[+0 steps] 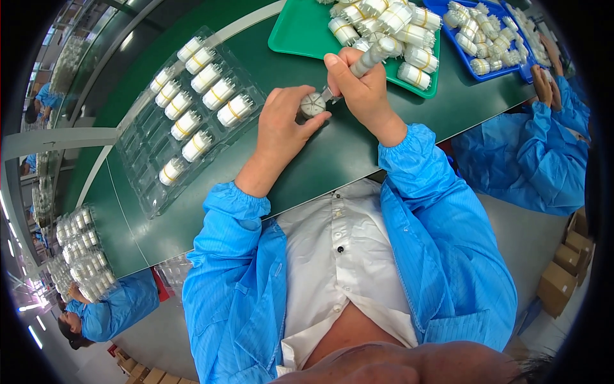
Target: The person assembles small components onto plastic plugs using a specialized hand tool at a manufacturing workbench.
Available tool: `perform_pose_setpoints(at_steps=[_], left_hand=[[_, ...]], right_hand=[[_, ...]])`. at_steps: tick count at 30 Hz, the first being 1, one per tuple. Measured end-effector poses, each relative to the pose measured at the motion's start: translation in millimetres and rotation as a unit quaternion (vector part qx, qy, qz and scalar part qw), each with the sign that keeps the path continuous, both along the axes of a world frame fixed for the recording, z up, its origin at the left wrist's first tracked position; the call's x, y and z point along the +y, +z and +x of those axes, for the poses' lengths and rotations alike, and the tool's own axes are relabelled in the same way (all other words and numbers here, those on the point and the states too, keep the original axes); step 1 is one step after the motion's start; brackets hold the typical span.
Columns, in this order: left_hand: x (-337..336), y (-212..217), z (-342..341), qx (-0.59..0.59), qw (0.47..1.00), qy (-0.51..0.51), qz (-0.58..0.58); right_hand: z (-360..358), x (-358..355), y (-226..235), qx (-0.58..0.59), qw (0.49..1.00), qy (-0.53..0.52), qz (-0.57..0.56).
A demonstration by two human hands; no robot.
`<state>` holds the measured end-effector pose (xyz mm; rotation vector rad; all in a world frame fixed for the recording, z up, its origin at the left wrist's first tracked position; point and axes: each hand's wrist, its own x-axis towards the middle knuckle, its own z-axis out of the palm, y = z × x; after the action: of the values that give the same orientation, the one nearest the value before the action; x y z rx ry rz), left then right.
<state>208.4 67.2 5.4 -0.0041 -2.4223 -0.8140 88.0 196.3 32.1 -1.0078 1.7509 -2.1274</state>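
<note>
My left hand point(281, 121) grips a round white part point(313, 105) between thumb and fingers, its segmented end facing up just over the table. My right hand point(366, 93) is closed around a hand tool with a thick, pale wrapped handle point(373, 57). The tool's flat metal tip point(329, 95) reaches the part's edge; whether they touch, I cannot tell. Left of my hands lies a clear plastic blister tray point(142, 150), partly filled with several white cylinders point(219, 93) bound by yellow bands. Beyond my right hand, a green tray point(297, 32) holds a heap of similar cylinders.
A blue tray point(474, 72) of white cylinders stands right of the green one on the green table point(307, 168). At the right sits a co-worker in a blue smock point(511, 160); another person point(118, 307) is at the lower left. A metal frame bar point(61, 141) crosses at the left.
</note>
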Motion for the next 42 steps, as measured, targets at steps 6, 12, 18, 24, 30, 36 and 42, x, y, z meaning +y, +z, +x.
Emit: perform_pose_setpoints(at_steps=[6,12,18,24,30,36,42], left_hand=[[3.9,-5.8,0.0,0.003,1.000,0.021,-0.004],[6.2,-5.5,-0.6,0.026,0.999,0.022,-0.005],[10.5,-1.8,4.1,-0.037,0.991,0.014,0.131],[9.5,-2.1,0.5,0.005,0.999,0.022,0.033],[7.3,-10.1,0.2,-0.009,0.996,0.035,0.076],[14.6,-0.4,3.2,-0.055,0.986,0.016,0.157],[9.1,-7.5,-1.6,-0.001,0.998,0.020,0.061]], right_hand=[[2.4,-5.6,-8.6,0.042,0.997,0.006,0.057],[2.0,-3.1,-10.7,0.096,0.994,-0.002,0.059],[-1.9,-2.5,-6.8,0.003,1.000,0.010,-0.008],[0.4,-6.9,-11.0,0.062,0.997,0.002,0.055],[-1.0,-2.3,-4.0,-0.040,0.999,0.003,-0.002],[-6.1,-3.8,-8.3,0.052,0.998,0.002,0.019],[-0.8,-6.7,-8.7,0.156,0.986,-0.021,0.062]])
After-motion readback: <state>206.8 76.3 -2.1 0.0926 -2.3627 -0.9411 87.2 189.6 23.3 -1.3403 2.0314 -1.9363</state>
